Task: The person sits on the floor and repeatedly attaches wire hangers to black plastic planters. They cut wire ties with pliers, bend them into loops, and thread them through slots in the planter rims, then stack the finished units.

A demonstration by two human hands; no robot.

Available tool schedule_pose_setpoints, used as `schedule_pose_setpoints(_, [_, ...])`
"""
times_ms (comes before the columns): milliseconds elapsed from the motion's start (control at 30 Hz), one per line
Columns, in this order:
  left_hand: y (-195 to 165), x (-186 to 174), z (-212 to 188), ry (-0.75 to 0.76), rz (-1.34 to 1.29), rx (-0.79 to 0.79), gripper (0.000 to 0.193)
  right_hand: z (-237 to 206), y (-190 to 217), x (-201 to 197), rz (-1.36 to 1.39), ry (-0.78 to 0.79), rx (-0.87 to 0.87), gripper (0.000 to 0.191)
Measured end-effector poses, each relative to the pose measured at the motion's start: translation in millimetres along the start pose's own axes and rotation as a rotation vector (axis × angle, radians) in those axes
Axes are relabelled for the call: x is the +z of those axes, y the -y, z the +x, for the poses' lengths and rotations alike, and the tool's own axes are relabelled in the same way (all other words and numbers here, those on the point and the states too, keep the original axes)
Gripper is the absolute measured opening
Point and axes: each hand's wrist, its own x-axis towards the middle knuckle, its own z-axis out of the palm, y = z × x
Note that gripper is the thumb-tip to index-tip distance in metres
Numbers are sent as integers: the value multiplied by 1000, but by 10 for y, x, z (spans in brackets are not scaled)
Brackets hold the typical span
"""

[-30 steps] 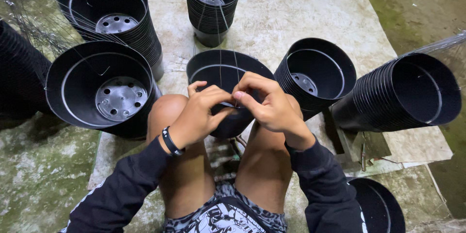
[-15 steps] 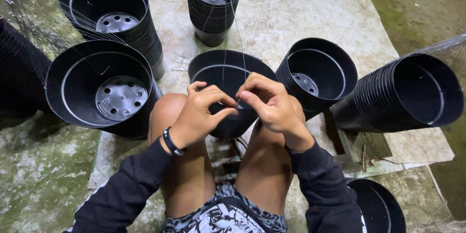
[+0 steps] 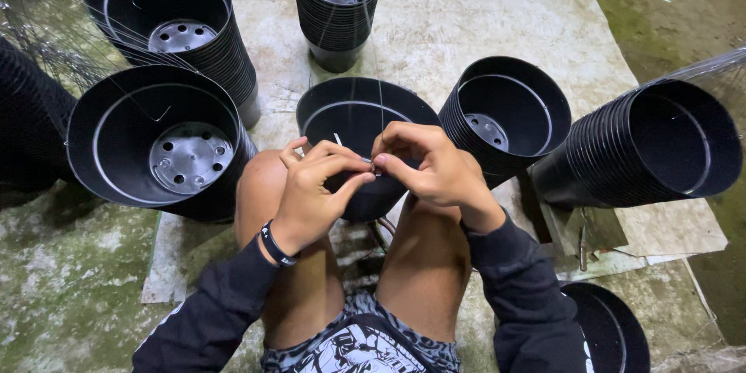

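A black plastic pot (image 3: pixel 353 113) rests between my knees, its mouth facing up and away from me. Both hands meet over its near rim. My left hand (image 3: pixel 315 190) pinches a thin metal wire (image 3: pixel 339 141) at the fingertips. My right hand (image 3: pixel 427 163) pinches the same wire from the other side, thumb and forefinger closed on it. Fine wire strands rise from the pot toward the top of the view. The exact point where the wire meets the rim is hidden by my fingers.
Stacks of black pots stand around me: two at left (image 3: pixel 155 144) (image 3: pixel 175 27), one at the top centre (image 3: pixel 336 0), one right of centre (image 3: pixel 505 113), one lying on its side at right (image 3: pixel 653 144). A concrete slab (image 3: pixel 482 15) lies under them. A black lid (image 3: pixel 614 330) sits by my right elbow.
My hands have shifted slightly on the pot's rim while working the wire; the fingertips have drawn closer together. The pots around me have not moved.
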Motion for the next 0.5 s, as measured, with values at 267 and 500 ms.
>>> schedule_pose_setpoints(267, [-83, 191, -97, -187, 15, 54, 11, 28, -111, 47, 27, -101, 38, 9])
schedule_pose_setpoints(500, [27, 174, -137, -149, 262, 381, 22, 72, -150, 15, 63, -77, 103, 9])
